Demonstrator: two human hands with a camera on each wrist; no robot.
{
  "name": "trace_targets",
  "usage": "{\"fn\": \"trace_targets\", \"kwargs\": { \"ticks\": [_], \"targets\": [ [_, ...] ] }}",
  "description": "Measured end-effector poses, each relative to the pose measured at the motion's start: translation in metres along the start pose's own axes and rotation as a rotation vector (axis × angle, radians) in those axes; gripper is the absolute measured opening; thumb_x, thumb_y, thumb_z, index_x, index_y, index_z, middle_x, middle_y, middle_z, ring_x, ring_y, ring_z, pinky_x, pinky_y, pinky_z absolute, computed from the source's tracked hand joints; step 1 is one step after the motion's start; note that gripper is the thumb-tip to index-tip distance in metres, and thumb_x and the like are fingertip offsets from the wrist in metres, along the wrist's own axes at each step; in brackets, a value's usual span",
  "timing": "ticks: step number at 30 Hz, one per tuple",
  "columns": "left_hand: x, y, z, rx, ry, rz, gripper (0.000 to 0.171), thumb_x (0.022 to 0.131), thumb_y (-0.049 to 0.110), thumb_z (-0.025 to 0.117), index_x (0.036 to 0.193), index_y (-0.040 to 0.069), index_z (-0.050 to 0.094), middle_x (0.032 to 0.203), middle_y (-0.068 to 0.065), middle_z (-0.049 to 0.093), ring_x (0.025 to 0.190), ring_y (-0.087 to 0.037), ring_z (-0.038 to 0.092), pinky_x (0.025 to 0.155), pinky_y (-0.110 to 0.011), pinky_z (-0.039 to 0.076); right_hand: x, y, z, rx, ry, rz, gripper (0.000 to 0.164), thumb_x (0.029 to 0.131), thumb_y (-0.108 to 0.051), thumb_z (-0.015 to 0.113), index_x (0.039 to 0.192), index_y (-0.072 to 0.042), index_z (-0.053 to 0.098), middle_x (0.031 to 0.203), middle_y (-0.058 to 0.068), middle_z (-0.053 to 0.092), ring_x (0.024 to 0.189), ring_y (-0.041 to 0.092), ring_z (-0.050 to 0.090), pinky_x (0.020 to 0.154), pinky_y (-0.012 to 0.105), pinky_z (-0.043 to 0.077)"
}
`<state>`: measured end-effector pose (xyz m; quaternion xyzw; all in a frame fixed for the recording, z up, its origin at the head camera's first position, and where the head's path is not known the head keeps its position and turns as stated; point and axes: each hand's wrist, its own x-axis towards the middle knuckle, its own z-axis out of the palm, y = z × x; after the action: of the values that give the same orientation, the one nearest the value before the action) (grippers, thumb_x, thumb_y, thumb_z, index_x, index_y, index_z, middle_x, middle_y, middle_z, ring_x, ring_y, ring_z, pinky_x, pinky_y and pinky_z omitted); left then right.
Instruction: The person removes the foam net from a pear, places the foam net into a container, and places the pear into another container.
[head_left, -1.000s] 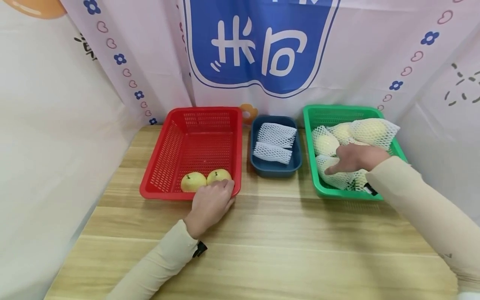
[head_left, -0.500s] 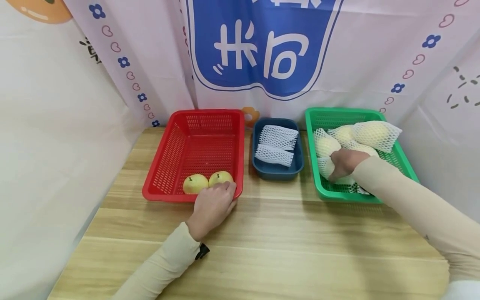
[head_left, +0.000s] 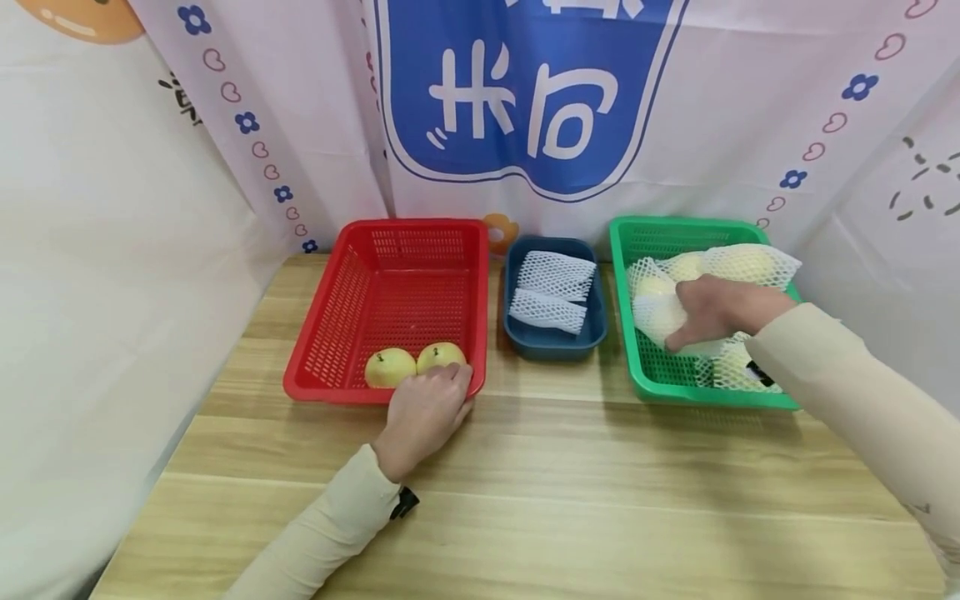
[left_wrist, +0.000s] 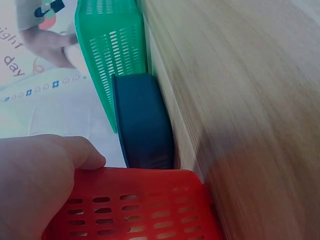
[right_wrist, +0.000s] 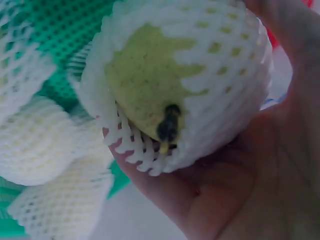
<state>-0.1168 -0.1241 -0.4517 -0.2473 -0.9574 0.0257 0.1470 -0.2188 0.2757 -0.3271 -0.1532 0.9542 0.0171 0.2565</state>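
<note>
My left hand (head_left: 423,417) grips the front right corner of the red basket (head_left: 322,392), its thumb lying on the rim in the left wrist view. Just beyond that hand, two bare yellow-green pears (head_left: 390,367) sit side by side in the basket. Over the green basket (head_left: 637,379), my right hand (head_left: 723,307) holds a pear (right_wrist: 150,75) in a white foam net. In the right wrist view its dark stem shows at the net's open end, and thumb and fingers curve round the fruit. Several other netted pears (head_left: 742,265) lie in the green basket, partly hidden by the hand.
Between the two baskets stands a small dark blue box (head_left: 555,350) with two flat foam nets (head_left: 548,310) in it. All three containers are at the back of the wooden table (head_left: 555,483), against a printed cloth (head_left: 322,133).
My right hand reached down among the netted pears, took hold of one, and has come up a little with it. The left hand keeps its place on the red basket.
</note>
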Motion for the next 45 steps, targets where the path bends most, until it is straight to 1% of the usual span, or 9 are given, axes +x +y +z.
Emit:
{"fn": "trace_targets", "kwargs": {
  "ticks": [4,8,12,20,28,31,35,40,45],
  "targets": [
    [-0.001,-0.001,0.000,0.005,0.001,-0.005,0.035,0.090,0.036,0.084,0.113,0.011,0.073,0.094,-0.003,0.075,0.076,-0.019,0.073,0.056,-0.035,0.060,-0.017,-0.017,-0.009,0.005,0.083,-0.078,0.096,0.083,-0.052,0.080,0.142,0.016,0.046,0.111,0.023,0.070,0.095,0.031,0.066,0.083,0.051,0.056],
    [-0.001,-0.002,0.000,0.006,0.002,-0.007,0.035,0.091,0.035,0.083,0.113,0.010,0.073,0.093,-0.003,0.075,0.076,-0.018,0.073,0.057,-0.035,0.060,-0.031,-0.041,-0.010,0.050,0.163,-0.184,0.089,0.079,-0.049,0.084,0.138,0.009,0.050,0.101,0.012,0.069,0.082,0.022,0.062,0.069,0.039,0.053],
    [-0.001,-0.003,0.000,0.010,0.016,-0.011,0.035,0.091,0.035,0.083,0.113,0.011,0.073,0.091,-0.003,0.075,0.074,-0.018,0.073,0.055,-0.034,0.059,-0.039,-0.070,-0.001,0.087,0.246,-0.295,0.083,0.076,-0.042,0.087,0.135,0.007,0.054,0.107,0.012,0.069,0.083,0.020,0.061,0.069,0.036,0.054],
    [0.001,-0.001,0.002,0.009,0.021,0.001,0.032,0.091,0.035,0.082,0.112,0.012,0.074,0.091,-0.002,0.075,0.075,-0.018,0.073,0.053,-0.033,0.057,-0.034,-0.123,0.054,0.034,0.358,-0.454,0.079,0.073,-0.033,0.089,0.135,0.002,0.054,0.114,0.015,0.067,0.087,0.020,0.064,0.074,0.037,0.059],
    [0.000,-0.001,0.001,0.009,0.017,0.003,0.036,0.091,0.036,0.081,0.116,0.011,0.074,0.096,-0.003,0.077,0.078,-0.019,0.074,0.055,-0.034,0.059,-0.007,-0.144,0.102,0.026,0.357,-0.458,0.079,0.074,-0.035,0.089,0.135,0.000,0.054,0.116,0.015,0.067,0.092,0.023,0.066,0.074,0.040,0.061],
    [-0.001,-0.002,-0.002,-0.020,0.018,0.012,0.032,0.091,0.038,0.081,0.105,0.010,0.073,0.087,-0.004,0.073,0.073,-0.018,0.070,0.051,-0.033,0.055,0.003,-0.145,0.115,0.044,0.359,-0.472,0.078,0.073,-0.032,0.088,0.134,0.002,0.054,0.118,0.017,0.068,0.097,0.026,0.069,0.079,0.043,0.062],
    [-0.006,-0.002,-0.017,-0.119,0.053,0.032,0.032,0.092,0.039,0.080,0.099,0.009,0.070,0.088,-0.005,0.071,0.078,-0.020,0.068,0.064,-0.035,0.060,0.010,-0.145,0.127,0.053,0.352,-0.493,0.079,0.074,-0.030,0.087,0.137,0.006,0.053,0.121,0.020,0.067,0.105,0.031,0.069,0.090,0.046,0.061],
    [-0.026,0.003,-0.042,-0.376,0.128,0.124,0.033,0.093,0.029,0.080,0.118,0.007,0.072,0.114,-0.006,0.075,0.106,-0.021,0.071,0.095,-0.038,0.062,0.011,-0.142,0.132,0.067,0.358,-0.529,0.083,0.076,-0.028,0.086,0.141,0.008,0.049,0.128,0.023,0.064,0.111,0.033,0.067,0.094,0.047,0.060],
    [-0.033,0.012,-0.030,-0.671,-0.036,0.182,0.019,0.101,0.016,0.071,0.118,0.009,0.074,0.109,-0.002,0.076,0.098,-0.012,0.070,0.087,-0.031,0.062,0.011,-0.137,0.135,0.077,0.378,-0.560,0.084,0.076,-0.025,0.087,0.142,0.007,0.047,0.128,0.022,0.063,0.110,0.031,0.066,0.094,0.046,0.060]
  ]
}}
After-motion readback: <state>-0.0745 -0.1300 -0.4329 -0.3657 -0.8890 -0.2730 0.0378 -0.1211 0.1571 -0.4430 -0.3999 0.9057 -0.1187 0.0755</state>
